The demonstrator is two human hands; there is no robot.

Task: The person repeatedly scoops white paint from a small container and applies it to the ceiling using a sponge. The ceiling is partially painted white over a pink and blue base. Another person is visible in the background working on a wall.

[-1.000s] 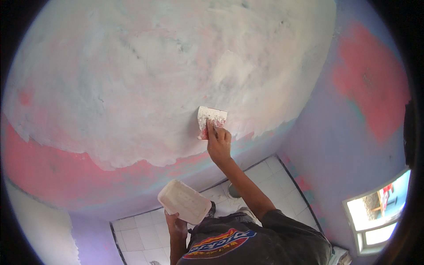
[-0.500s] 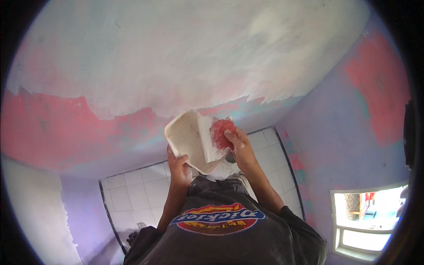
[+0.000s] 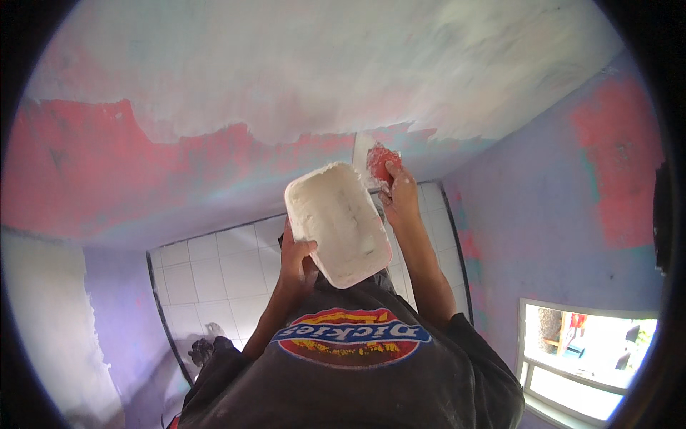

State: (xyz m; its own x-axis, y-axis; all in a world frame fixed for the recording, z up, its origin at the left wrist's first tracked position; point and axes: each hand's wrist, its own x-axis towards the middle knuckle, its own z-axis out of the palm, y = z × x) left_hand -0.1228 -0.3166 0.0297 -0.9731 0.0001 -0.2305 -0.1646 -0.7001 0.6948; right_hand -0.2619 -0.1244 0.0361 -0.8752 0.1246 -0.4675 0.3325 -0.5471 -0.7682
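Observation:
My left hand point(image 3: 294, 256) grips the side of a white rectangular tub point(image 3: 383, 252), its thumb over the rim. Pale filler paste coats the tub's inside, and the tub is tilted toward me. In my right hand point(image 3: 402, 196) is a wide putty spreader point(image 3: 363, 156), pinched by its red, paste-smeared part. The spreader's pale blade is beyond the tub's far right corner, in front of the lower wall point(image 3: 214, 146). Whether the blade touches the wall I cannot tell. Whitish filler covers the upper wall, above a ragged band of pink and turquoise paint.
White floor tiles point(image 3: 204, 275) with a dark border lie below me. A lilac wall point(image 3: 514, 186) with pink patches meets the worked wall at the right. Low on that side is a bright window opening point(image 3: 572, 365). A dark object hangs at the far right edge.
The spreader has moved from over the tub up and away toward the wall. The tub has shifted right and turned, so its whole inside shows. My view has shifted slightly.

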